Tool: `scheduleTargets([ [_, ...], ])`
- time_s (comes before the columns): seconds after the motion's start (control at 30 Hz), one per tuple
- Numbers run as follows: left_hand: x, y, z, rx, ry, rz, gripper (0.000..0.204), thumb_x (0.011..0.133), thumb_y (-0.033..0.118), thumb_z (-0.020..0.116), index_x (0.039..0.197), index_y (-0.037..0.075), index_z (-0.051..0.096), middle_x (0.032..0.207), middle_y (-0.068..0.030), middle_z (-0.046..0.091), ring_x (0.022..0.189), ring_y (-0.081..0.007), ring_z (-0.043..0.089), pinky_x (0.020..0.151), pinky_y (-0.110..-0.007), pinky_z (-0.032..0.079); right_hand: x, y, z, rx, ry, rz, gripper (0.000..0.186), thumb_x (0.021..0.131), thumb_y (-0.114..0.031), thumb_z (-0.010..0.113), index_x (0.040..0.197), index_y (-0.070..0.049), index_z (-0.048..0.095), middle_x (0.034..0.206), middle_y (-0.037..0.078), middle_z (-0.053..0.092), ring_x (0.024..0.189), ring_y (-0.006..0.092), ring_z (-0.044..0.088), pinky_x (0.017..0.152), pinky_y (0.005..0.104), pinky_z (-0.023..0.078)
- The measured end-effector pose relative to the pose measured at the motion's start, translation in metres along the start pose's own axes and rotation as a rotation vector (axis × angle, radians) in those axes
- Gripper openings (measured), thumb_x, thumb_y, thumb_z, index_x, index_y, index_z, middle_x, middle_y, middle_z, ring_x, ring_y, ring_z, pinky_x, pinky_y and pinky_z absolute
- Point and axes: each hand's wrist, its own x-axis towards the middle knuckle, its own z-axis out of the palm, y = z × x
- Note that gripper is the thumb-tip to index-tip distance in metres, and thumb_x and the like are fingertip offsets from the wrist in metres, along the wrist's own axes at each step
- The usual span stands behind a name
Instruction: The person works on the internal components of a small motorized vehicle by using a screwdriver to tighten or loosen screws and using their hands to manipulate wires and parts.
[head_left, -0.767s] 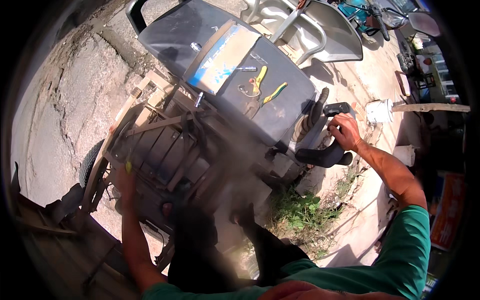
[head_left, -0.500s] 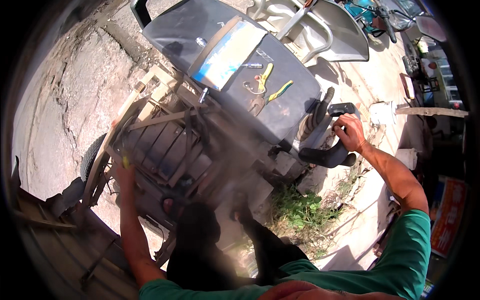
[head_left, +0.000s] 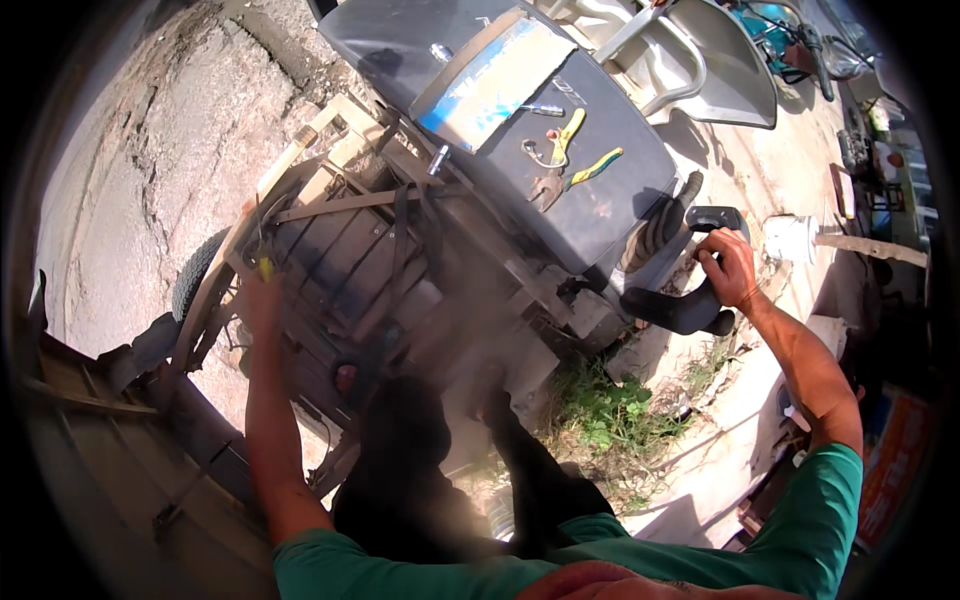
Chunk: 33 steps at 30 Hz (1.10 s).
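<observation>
My right hand is closed around the black curved handle at the right end of a dark grey plastic body. My left hand is at the left side of a dusty metal frame, closed on a small yellow thing whose kind is hidden by haze and fingers. Pliers with yellow-green handles lie spread on the grey panel. Beside them are a short metal tool piece and a worn piece of cardboard. A shiny metal socket sits at the panel's near edge.
A tyre shows behind the frame. Green weeds grow beside my dark trouser legs. A white bucket with a wooden stick is at the right. A pale plastic chair and a motorbike are at the far right.
The whole view has shifted, so the panel, tools and frame sit farther right and slightly higher. Both hands keep their places, the right on the handle and the left at the frame.
</observation>
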Motion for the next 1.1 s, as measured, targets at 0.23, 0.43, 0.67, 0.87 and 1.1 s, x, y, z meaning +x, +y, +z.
scheduleTargets([
  [0.23,-0.031,0.142,0.000,-0.591,-0.230,0.114,0.023,0.090,0.019,0.078,0.100,0.001,0.070,0.071,0.0000,0.061,0.059,-0.0074,0.056,0.054,-0.027,0.044,0.004,-0.006,0.001,-0.008,-0.031,0.014,0.016,0.088,-0.021,0.061,0.083,-0.007,0.068,0.080,0.008,0.066,0.081,0.0309,0.060,0.078,0.0419,0.041],
  [0.43,-0.081,0.316,0.035,-0.742,-0.515,0.332,0.028,0.090,0.025,0.079,0.102,0.001,0.070,0.074,-0.0013,0.064,0.062,-0.0095,0.058,0.058,-0.030,0.048,0.003,0.000,0.001,-0.020,-0.018,0.001,0.015,0.087,-0.019,0.061,0.081,-0.008,0.069,0.080,0.008,0.064,0.080,0.0298,0.058,0.077,0.0413,0.040],
  [0.67,-0.088,0.390,0.103,-0.744,-0.531,0.354,0.033,0.088,0.027,0.079,0.105,0.001,0.070,0.075,-0.0063,0.069,0.069,-0.0131,0.067,0.063,-0.032,0.053,0.000,0.001,0.004,0.007,0.006,0.023,0.015,0.086,-0.019,0.062,0.080,-0.008,0.069,0.077,0.008,0.063,0.080,0.0298,0.059,0.078,0.0404,0.042],
  [0.87,-0.101,0.345,0.096,-0.847,-0.576,0.294,0.025,0.092,0.016,0.077,0.110,0.001,0.068,0.087,-0.0034,0.068,0.067,-0.0101,0.063,0.060,-0.027,0.052,-0.001,0.003,-0.002,0.031,-0.002,0.039,0.016,0.086,-0.022,0.063,0.081,-0.008,0.069,0.078,0.009,0.064,0.082,0.0316,0.059,0.079,0.0412,0.042],
  [1.1,-0.119,0.236,0.041,-0.601,-0.493,0.236,0.032,0.090,0.022,0.077,0.111,0.000,0.068,0.088,-0.0061,0.069,0.077,-0.0146,0.064,0.072,-0.033,0.052,0.008,-0.007,0.004,0.043,-0.024,0.014,0.014,0.089,-0.018,0.061,0.084,-0.007,0.068,0.079,0.007,0.064,0.081,0.0290,0.059,0.080,0.0409,0.041],
])
